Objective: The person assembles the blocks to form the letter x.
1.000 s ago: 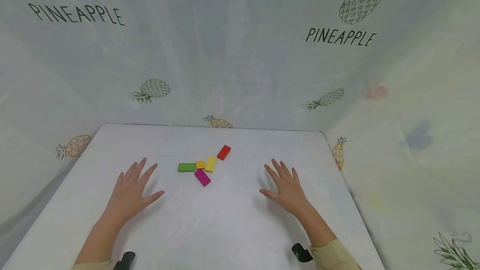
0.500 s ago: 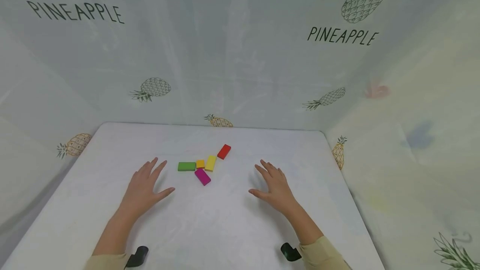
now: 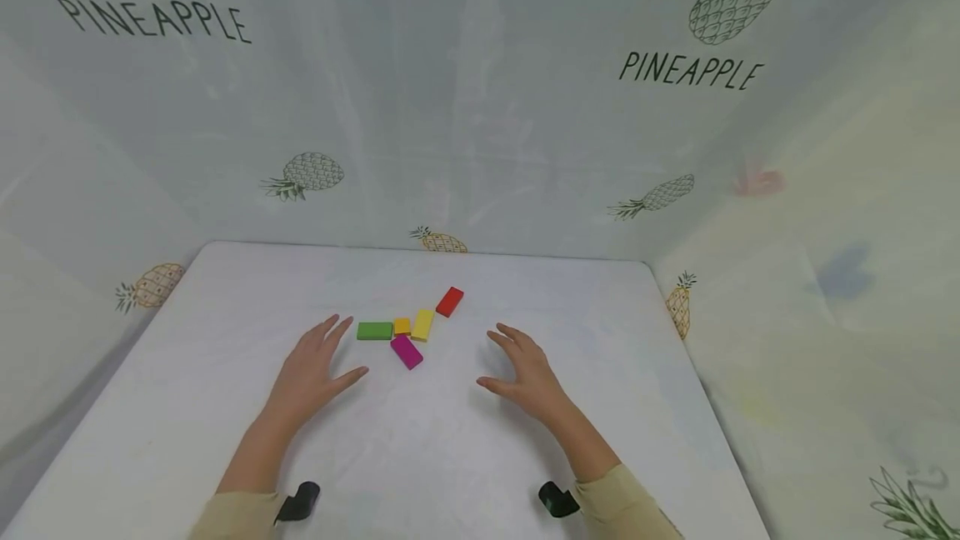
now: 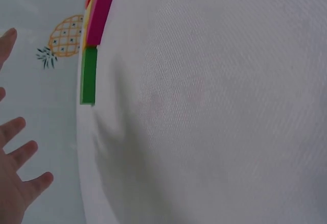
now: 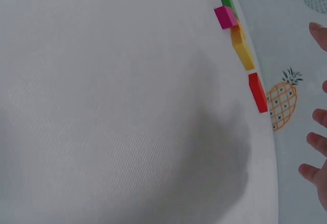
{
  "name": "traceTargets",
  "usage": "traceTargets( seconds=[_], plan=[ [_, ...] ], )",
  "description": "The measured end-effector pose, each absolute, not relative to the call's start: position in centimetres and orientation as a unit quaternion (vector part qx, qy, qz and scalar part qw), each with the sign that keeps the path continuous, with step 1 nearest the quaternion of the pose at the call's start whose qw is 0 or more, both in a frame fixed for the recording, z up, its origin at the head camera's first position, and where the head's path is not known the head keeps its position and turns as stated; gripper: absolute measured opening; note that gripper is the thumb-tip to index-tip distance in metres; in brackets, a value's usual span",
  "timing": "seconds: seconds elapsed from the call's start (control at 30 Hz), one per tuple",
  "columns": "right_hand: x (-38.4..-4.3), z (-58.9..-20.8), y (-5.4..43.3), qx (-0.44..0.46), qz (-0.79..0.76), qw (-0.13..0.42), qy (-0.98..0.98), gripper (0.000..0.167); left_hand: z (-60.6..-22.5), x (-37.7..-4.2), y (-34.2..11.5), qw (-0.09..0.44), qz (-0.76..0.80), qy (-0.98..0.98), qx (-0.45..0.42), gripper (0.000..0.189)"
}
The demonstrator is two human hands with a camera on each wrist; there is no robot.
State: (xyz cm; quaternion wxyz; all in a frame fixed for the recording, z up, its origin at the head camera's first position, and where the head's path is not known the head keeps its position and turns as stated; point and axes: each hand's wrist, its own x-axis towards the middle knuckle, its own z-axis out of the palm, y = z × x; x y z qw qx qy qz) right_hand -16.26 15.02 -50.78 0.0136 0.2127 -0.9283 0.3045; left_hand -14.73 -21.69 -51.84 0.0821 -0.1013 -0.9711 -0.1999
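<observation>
Several small coloured blocks lie flat on the white table. A green block (image 3: 375, 331) is at the left, beside a small orange block (image 3: 402, 326) and a yellow block (image 3: 422, 325). Below these, the magenta block (image 3: 407, 352) lies at a slant, while a red block (image 3: 450, 302) sits apart at the upper right. My left hand (image 3: 311, 373) hovers left of the green block, fingers spread, holding nothing. On the other side, my right hand (image 3: 525, 373) hovers to the right of the blocks, fingers apart and thumb out. Both hands cast shadows on the tabletop.
The white table (image 3: 420, 457) has its far edge against a hanging curtain (image 3: 480, 107) printed with pineapples. Black wrist devices (image 3: 298, 502) show below each hand at the sleeves.
Both hands have moved inward, the left one rightward and the right one leftward, so both are closer to the blocks. The blocks keep their arrangement.
</observation>
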Motion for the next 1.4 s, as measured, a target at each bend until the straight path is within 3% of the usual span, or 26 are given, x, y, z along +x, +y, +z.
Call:
traceTargets(
  seconds=[0.57, 1.4],
  plan=[
    [-16.7, -51.0, 12.1, 0.222, 0.342, -0.038, -0.912, 0.073, -52.9, -15.3, -18.1, 0.058, -0.262, -0.961, -0.064, 0.076],
    [-16.9, -52.8, 9.2, 0.203, 0.388, -0.074, -0.896, 0.067, -54.7, -16.2, -13.9, 0.019, -0.286, -0.957, -0.030, 0.072]
  ],
)
